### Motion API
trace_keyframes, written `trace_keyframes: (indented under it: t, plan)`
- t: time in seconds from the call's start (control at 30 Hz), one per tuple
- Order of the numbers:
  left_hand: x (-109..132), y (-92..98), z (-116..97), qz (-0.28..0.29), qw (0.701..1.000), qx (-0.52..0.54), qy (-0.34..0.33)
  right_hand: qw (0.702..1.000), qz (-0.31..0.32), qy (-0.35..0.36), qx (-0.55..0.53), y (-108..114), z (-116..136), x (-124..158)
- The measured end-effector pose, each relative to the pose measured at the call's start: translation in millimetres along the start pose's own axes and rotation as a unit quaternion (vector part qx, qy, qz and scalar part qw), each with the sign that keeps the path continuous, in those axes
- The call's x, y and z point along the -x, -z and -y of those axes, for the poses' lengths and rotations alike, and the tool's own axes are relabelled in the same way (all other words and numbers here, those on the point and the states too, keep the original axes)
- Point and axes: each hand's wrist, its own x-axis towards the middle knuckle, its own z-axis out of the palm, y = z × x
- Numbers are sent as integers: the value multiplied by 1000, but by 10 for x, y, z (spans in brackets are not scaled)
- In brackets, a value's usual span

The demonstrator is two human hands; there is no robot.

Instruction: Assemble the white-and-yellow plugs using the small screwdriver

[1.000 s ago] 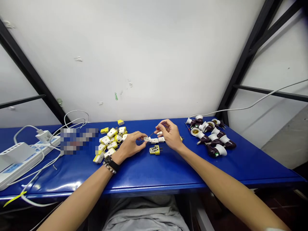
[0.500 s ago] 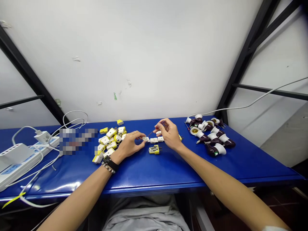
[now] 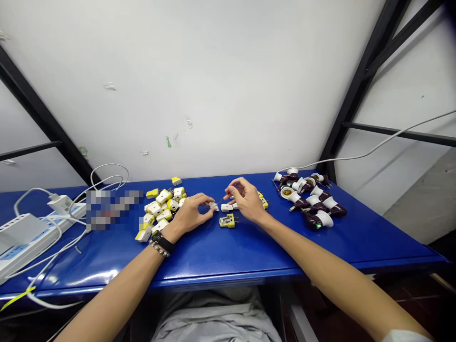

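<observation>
Plugs [image 3: 228, 221] and power strip [image 3: 32, 244]: nothing legible.

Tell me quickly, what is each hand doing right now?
Left hand: closed, pinching a small white plug piece.
Right hand: closed, holding a slim screwdriver.

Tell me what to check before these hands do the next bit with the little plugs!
Small screwdriver pinched in the right hand: ok.
White plug gripped by the left hand: ok.
Inside of that white plug: cannot tell, too small to see.
Open yellow plug lying on the blue table, untouched by either hand: ok.
Brown and white lamp holders grouped well away from both hands: ok.
</observation>
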Motion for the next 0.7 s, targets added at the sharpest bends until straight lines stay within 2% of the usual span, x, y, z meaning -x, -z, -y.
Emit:
trace_keyframes:
  t: [0.17, 0.3, 0.37, 0.47, 0.6, 0.7]
  plan:
    - [-1, 4, 7, -3, 1000, 8, 8, 1000, -8, 1, -11, -11, 7, 10]
    - [-3, 0, 21, 3, 1000, 13, 15, 1000, 16, -5, 1, 1, 6, -2]
    - [-8, 6, 41, 7, 1000, 14, 23, 1000, -2, 5, -3, 24, 11, -21]
    - [-23, 29, 102, 4, 999, 2, 50, 999, -31, 19, -2, 69, 27, -45]
    - [-50, 43, 208, -21, 994, -40, 99, 999, -22, 21, 40, 89, 66, -34]
    - [-65, 17, 252, 1, 991, -70, 115, 997, -17, 23, 70, 75, 98, -13]
